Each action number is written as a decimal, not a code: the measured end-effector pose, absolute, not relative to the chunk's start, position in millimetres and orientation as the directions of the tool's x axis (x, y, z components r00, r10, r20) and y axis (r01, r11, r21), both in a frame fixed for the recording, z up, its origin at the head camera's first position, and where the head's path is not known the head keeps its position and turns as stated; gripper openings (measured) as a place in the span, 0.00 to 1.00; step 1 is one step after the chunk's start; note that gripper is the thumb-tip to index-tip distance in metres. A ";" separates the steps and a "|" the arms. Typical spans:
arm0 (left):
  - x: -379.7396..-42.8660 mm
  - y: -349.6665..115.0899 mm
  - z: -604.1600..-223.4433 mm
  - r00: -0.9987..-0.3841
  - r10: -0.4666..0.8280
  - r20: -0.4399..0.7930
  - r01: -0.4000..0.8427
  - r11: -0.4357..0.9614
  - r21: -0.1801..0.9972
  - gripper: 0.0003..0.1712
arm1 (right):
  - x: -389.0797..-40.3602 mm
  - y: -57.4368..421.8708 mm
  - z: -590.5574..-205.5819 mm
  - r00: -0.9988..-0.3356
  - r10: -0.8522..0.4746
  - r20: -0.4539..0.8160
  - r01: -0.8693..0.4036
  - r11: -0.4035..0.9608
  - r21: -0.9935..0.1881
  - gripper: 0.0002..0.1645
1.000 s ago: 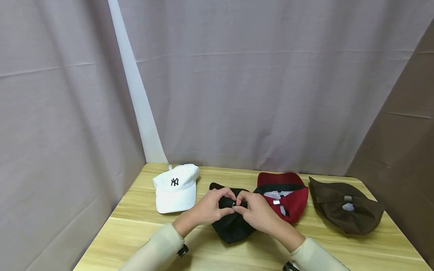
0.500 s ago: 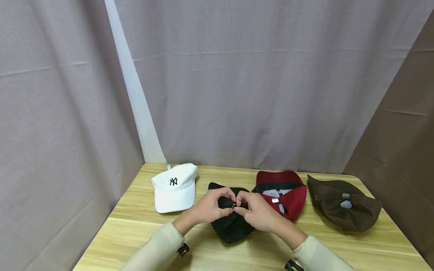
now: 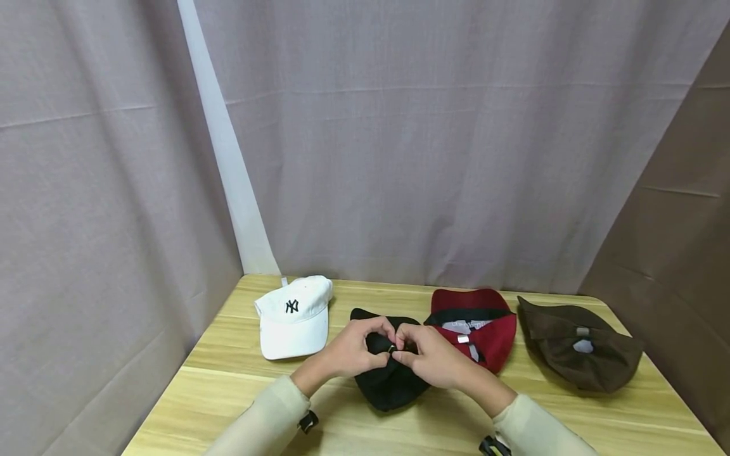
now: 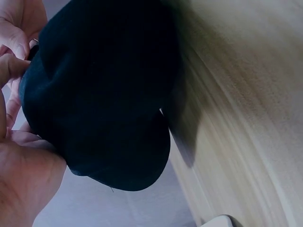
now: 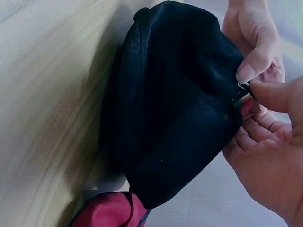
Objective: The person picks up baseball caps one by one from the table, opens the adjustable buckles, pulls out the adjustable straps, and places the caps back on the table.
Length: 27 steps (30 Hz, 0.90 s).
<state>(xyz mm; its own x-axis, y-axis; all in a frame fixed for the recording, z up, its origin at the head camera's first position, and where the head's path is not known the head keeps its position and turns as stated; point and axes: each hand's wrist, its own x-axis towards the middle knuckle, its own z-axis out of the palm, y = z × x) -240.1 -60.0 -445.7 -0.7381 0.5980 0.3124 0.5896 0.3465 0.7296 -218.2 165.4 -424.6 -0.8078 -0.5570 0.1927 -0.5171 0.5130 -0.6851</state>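
A black baseball cap [image 3: 393, 387] is in the middle of the wooden table, its back turned toward me. My left hand [image 3: 355, 348] pinches the left side of the cap's rear strap. From the other side my right hand [image 3: 431, 358] pinches the strap between thumb and fingers. Between the fingertips a metal buckle [image 5: 247, 107] shows in the right wrist view. The left wrist view is mostly filled by the dark crown [image 4: 104, 90], which hides the buckle there. Behind my right hand lies a red cap [image 3: 498, 342] with its inside partly visible.
A white cap [image 3: 294, 329] with a black NY logo sits at the left. At the right lies a dark brown cap [image 3: 590, 361], its rear strap facing me. The wooden table [image 3: 194, 405] ends at grey curtains [image 3: 399, 158] behind.
The hands stay almost in place at the back of the black cap. The fingertips and buckle have shifted slightly, and the buckle looks more tilted. The other caps have not moved.
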 end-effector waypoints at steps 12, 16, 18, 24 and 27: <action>-242.6 -59.4 -445.6 -0.740 0.586 0.330 0.598 0.348 0.722 0.17 | -221.1 171.8 -423.9 -0.803 -0.570 0.175 -0.478 0.439 -0.761 0.10; -243.4 -60.4 -446.0 -0.728 0.603 0.325 0.607 0.349 0.714 0.17 | -224.7 173.1 -425.8 -0.817 -0.552 0.167 -0.435 0.401 -0.806 0.09; -243.3 -60.7 -445.6 -0.730 0.606 0.317 0.604 0.353 0.715 0.17 | -226.1 173.9 -426.8 -0.821 -0.549 0.158 -0.420 0.393 -0.818 0.09; -244.5 -61.6 -445.4 -0.730 0.604 0.319 0.591 0.325 0.738 0.16 | -224.5 173.6 -426.7 -0.840 -0.521 0.153 -0.404 0.409 -0.818 0.09; -246.3 -63.6 -445.9 -0.705 0.619 0.347 0.616 0.291 0.732 0.14 | -222.1 171.8 -427.0 -0.853 -0.497 0.160 -0.406 0.438 -0.802 0.08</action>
